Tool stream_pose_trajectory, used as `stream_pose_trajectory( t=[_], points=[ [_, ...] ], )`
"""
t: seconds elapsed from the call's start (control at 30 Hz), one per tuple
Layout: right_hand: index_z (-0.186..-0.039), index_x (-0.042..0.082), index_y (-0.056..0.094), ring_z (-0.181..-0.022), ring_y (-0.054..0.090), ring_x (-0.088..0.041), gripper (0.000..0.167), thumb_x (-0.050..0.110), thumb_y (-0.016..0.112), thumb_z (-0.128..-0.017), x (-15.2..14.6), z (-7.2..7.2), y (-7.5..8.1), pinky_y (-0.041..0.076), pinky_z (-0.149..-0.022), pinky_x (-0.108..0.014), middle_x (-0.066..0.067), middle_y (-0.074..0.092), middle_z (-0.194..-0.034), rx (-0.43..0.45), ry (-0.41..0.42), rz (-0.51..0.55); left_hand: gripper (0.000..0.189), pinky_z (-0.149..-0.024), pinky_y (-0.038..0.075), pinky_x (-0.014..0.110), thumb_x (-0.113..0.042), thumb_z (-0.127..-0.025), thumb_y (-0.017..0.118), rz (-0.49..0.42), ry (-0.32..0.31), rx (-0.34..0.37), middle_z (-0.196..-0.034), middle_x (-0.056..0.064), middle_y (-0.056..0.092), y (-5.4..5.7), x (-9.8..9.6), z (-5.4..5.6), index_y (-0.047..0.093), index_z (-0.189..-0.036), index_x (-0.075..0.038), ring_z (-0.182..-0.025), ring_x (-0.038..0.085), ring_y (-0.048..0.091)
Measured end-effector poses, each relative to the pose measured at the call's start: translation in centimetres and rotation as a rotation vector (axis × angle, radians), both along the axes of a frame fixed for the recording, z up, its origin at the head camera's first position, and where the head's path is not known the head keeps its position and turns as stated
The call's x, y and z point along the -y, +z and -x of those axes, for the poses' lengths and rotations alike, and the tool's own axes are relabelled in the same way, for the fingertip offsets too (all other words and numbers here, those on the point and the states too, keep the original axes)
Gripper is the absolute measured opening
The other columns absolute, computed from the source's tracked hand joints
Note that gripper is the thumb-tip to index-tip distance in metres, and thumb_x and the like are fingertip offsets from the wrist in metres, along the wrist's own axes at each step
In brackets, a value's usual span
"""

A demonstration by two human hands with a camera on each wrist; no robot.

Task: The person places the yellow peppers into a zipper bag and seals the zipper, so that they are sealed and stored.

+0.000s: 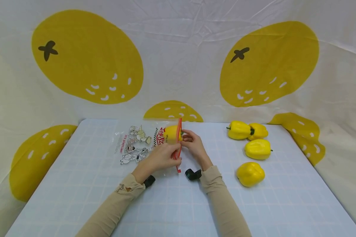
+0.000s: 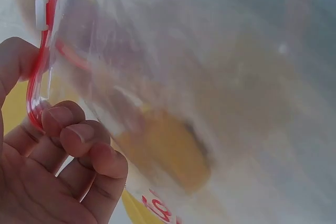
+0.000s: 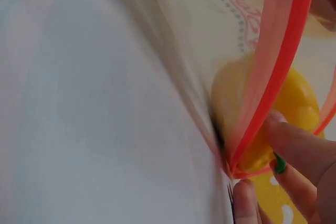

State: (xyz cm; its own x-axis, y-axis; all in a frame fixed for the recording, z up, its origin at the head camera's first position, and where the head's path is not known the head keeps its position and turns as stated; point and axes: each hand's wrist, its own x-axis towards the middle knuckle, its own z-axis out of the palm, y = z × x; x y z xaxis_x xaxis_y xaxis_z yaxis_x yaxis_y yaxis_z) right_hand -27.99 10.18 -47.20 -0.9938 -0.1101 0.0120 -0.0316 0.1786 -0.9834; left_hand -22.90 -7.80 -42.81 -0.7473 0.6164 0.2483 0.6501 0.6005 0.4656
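Note:
A clear zip bag (image 1: 139,136) with a red zip edge (image 3: 286,51) and printed cartoon figures lies across the middle of the table, its mouth facing right. My left hand (image 1: 161,157) pinches the near part of that red edge, fingers curled beneath it. Just inside the mouth sits a yellow bell pepper (image 1: 170,133), its green stem (image 3: 280,163) toward the opening. With thumb and fingers around the stem end, my right hand (image 1: 195,148) holds this pepper. The left wrist view shows a white slider (image 2: 41,14) on the zip and the pepper blurred through the plastic.
Several more yellow bell peppers stand at the right: two touching at the back (image 1: 238,130), one below them (image 1: 258,149), one nearer (image 1: 250,174). Dark wrist devices (image 1: 192,174) hang by both wrists. A fruit-print curtain (image 1: 181,65) rises behind the checked table (image 1: 166,210).

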Motion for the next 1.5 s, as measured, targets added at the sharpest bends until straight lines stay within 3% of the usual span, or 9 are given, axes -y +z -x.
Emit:
stream_pose_trajectory(
  t=[0.2,0.43,0.67,0.83,1.07,1.27,1.4,1.5],
  points=[
    [-0.133,0.012,0.06,-0.087,0.057,-0.022,0.048,0.006,0.071,-0.087,0.6,0.1,0.4,0.047,-0.073,-0.027,-0.016,0.06,-0.102,-0.009,-0.052,-0.11,0.022,-0.051,0.03,0.023,-0.022,-0.081,0.073,0.012,-0.006,0.003,-0.062,-0.009,0.043,-0.1,-0.1,0.0,0.052,-0.081,-0.014,-0.057,0.009,0.043],
    [-0.136,0.014,0.06,-0.076,0.054,-0.02,0.052,0.006,0.071,-0.086,0.9,0.5,0.9,0.045,-0.066,-0.027,-0.013,0.059,-0.093,0.021,-0.045,-0.129,0.024,-0.054,0.031,0.024,-0.022,-0.081,0.073,0.001,0.0,-0.001,-0.062,-0.009,0.042,-0.2,0.1,0.1,0.051,-0.078,-0.015,-0.06,0.01,0.044],
    [-0.141,0.013,0.054,-0.082,0.058,-0.022,0.056,0.009,0.071,-0.088,0.5,0.3,1.7,0.047,-0.068,-0.027,-0.015,0.062,-0.097,0.03,0.011,-0.224,0.025,-0.054,0.031,0.023,-0.022,-0.081,0.073,-0.023,0.002,0.01,-0.061,-0.01,0.042,-0.2,0.1,0.1,0.049,-0.076,-0.016,-0.059,0.009,0.043],
    [-0.143,0.01,0.05,-0.089,0.064,-0.028,0.056,0.019,0.071,-0.092,-1.1,-0.6,3.9,0.053,-0.074,-0.033,-0.018,0.066,-0.104,-0.002,0.074,-0.367,0.024,-0.054,0.03,0.023,-0.021,-0.083,0.073,-0.042,-0.005,0.011,-0.061,-0.01,0.042,-0.2,0.1,0.2,0.051,-0.077,-0.016,-0.058,0.009,0.042],
    [-0.127,0.008,0.064,-0.095,0.063,-0.029,0.036,0.03,0.062,-0.098,-5.7,-3.5,9.4,0.053,-0.076,-0.04,-0.015,0.067,-0.111,-0.128,0.144,-0.639,0.027,-0.053,0.03,0.022,-0.022,-0.084,0.074,-0.063,-0.002,0.01,-0.06,-0.009,0.04,-0.3,0.2,0.3,0.049,-0.076,-0.016,-0.057,0.008,0.041],
    [-0.121,0.003,0.065,-0.096,0.061,-0.028,0.038,0.033,0.06,-0.099,-11.9,-7.4,13.2,0.052,-0.08,-0.042,-0.013,0.066,-0.11,-0.156,0.143,-0.762,0.029,-0.052,0.028,0.022,-0.022,-0.084,0.074,-0.066,-0.003,0.014,-0.06,-0.008,0.039,-0.3,0.4,0.2,0.048,-0.075,-0.016,-0.057,0.008,0.04],
    [-0.123,0.004,0.064,-0.098,0.06,-0.03,0.044,0.041,0.058,-0.099,-16.2,-9.9,14.5,0.052,-0.08,-0.043,-0.013,0.066,-0.111,-0.137,0.074,-0.839,0.029,-0.052,0.029,0.022,-0.023,-0.085,0.075,-0.055,0.006,0.023,-0.06,-0.008,0.04,-0.3,0.4,0.2,0.048,-0.076,-0.016,-0.056,0.009,0.041],
    [-0.126,0.003,0.062,-0.099,0.059,-0.031,0.047,0.042,0.058,-0.099,-19.5,-11.3,13.9,0.053,-0.078,-0.04,-0.015,0.065,-0.114,-0.109,0.044,-0.876,0.028,-0.052,0.029,0.022,-0.023,-0.085,0.074,-0.055,0.004,0.017,-0.06,-0.008,0.041,-0.3,0.5,0.3,0.048,-0.076,-0.017,-0.057,0.008,0.041]
  ],
)
